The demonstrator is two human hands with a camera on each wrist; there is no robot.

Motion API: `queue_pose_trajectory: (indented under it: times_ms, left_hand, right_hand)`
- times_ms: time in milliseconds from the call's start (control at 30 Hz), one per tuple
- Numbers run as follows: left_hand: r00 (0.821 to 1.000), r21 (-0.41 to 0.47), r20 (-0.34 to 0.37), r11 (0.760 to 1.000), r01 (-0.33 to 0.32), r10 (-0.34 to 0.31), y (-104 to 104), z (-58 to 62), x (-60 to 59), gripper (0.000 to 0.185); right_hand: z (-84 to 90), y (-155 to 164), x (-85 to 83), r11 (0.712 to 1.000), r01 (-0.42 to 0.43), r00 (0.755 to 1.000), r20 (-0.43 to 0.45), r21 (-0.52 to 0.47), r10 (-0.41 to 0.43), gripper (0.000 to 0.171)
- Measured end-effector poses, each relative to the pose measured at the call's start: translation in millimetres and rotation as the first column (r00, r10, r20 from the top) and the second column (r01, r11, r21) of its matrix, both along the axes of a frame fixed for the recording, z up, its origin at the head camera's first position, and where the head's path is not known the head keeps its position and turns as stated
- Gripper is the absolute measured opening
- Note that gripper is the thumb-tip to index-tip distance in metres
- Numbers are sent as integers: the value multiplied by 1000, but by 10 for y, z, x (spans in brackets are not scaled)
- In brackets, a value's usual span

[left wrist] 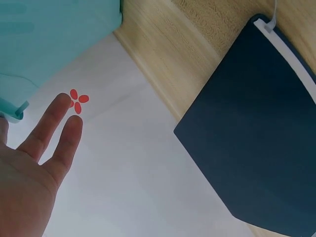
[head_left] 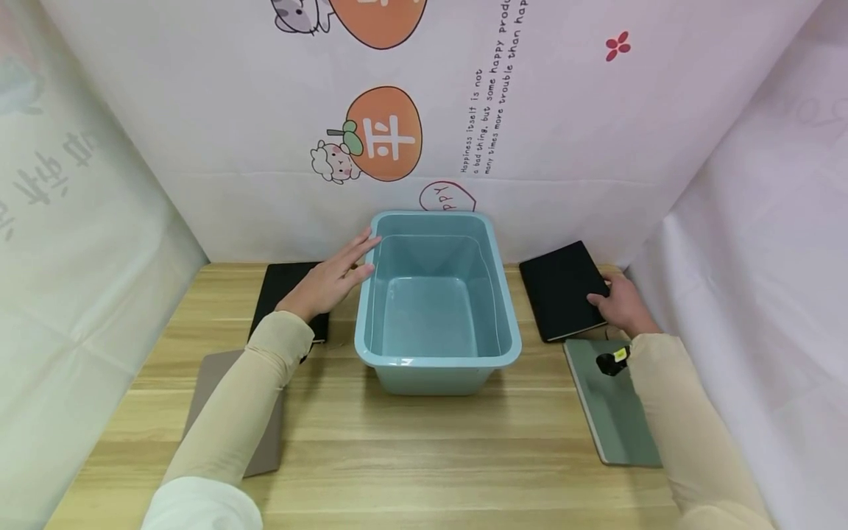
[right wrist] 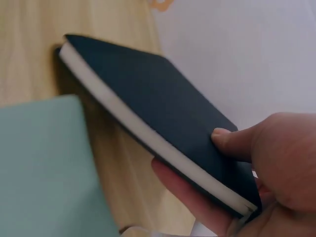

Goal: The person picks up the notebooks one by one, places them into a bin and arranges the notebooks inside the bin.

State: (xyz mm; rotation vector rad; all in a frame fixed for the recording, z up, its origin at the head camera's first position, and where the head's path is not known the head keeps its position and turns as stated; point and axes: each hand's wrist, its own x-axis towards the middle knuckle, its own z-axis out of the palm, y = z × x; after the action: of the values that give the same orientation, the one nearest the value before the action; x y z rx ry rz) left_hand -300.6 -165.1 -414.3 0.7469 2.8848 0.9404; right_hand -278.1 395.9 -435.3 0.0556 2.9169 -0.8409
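1. The right hand (head_left: 619,303) grips a black notebook (head_left: 562,288) near the tabletop's (head_left: 424,442) back right corner: thumb on the cover, fingers under the near right corner.
2. The right wrist view shows this book's (right wrist: 163,103) gripped corner lifted off the wood, with its white page edge facing the camera and the fingers (right wrist: 192,202) curled beneath it.
3. The left hand (head_left: 329,280) is flat and holds nothing; its straight fingers reach to the left wall of the blue tub (head_left: 437,364), touching or just short of the rim.
4. The left wrist view shows those fingers (left wrist: 54,133) spread and relaxed, the tub's (left wrist: 54,34) corner just above them.
5. The tub stands at the middle of the tabletop, against the back edge.
6. A second black notebook (head_left: 281,287) lies flat under the left wrist, near the back left corner.
7. A grey-brown pad (head_left: 212,383) lies at the left edge, partly under the left sleeve (head_left: 245,397).
8. A green notebook (head_left: 612,412) lies at the right edge, just in front of the gripped book.
9. A printed cloth (head_left: 424,110) hangs behind the tabletop.
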Motion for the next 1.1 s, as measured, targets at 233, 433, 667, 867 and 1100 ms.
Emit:
queue_pose_trajectory:
  times_ms: [233,433,667,867,1100]
  left_hand:
    - [1000,-1,-5,1000,4,-4,0,8,-1,57]
    - [1000,1,-5,1000,5,-5,0,10,3,57]
    - [1000,-4,-2,1000,0,0,-2,11,12,57]
    - [1000,-2,5,1000,-6,6,3,13,13,55]
    - [1000,1,4,1000,-4,4,8,3,3,55]
  right_hand:
    - [76,-51,88,991,32,999,7,-128,-32,64]
    - [34,-38,140,984,47,999,-17,-169,-50,62]
    - [23,-23,199,982,67,994,-73,-175,-81,57]
    - [44,-36,252,980,87,990,-93,-181,-106,59]
    - [84,-48,297,936,176,979,-47,-304,-199,66]
